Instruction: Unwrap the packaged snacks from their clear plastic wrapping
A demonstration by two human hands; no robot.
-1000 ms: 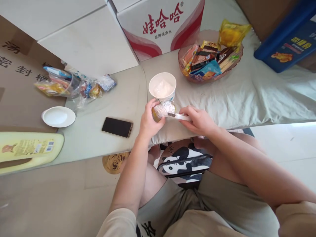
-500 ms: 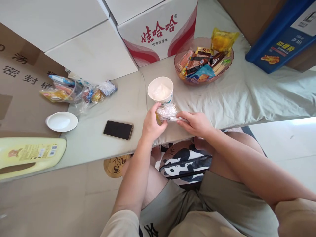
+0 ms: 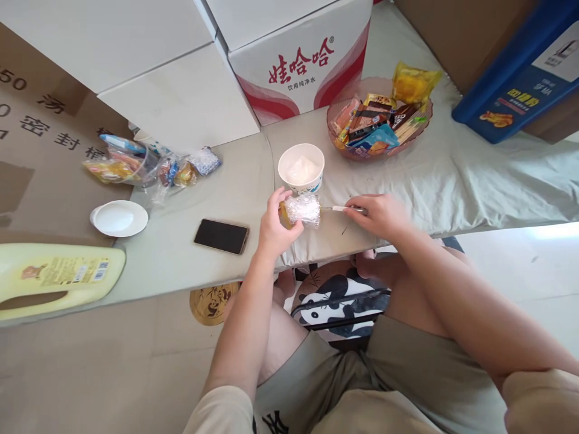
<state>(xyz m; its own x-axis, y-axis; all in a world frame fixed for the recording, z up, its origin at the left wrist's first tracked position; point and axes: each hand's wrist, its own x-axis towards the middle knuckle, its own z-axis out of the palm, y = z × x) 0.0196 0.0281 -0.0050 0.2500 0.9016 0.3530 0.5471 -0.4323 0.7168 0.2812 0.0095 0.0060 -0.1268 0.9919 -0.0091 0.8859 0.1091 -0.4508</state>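
My left hand (image 3: 279,228) is closed round a small packet (image 3: 304,210) in crinkled clear plastic, with a yellow patch at its left end. It lies on the cloth just in front of a white paper cup (image 3: 301,167), which has pale contents. My right hand (image 3: 377,212) grips a slim knife-like tool (image 3: 338,208) with a white part and a thin tip. That tip points left at the packet's right end; whether it touches the plastic I cannot tell.
Left of my hands lie a phone (image 3: 221,236), a white oval dish (image 3: 120,218) and several wrapped snacks (image 3: 184,173). A pink bowl (image 3: 380,150) of snacks and a blue container (image 3: 491,111) stand to the right. White boxes (image 3: 181,93) line the back.
The tool has drawn back to the right from over the packet, along with my right hand. My left hand keeps its hold on the packet. The view has shifted slightly.
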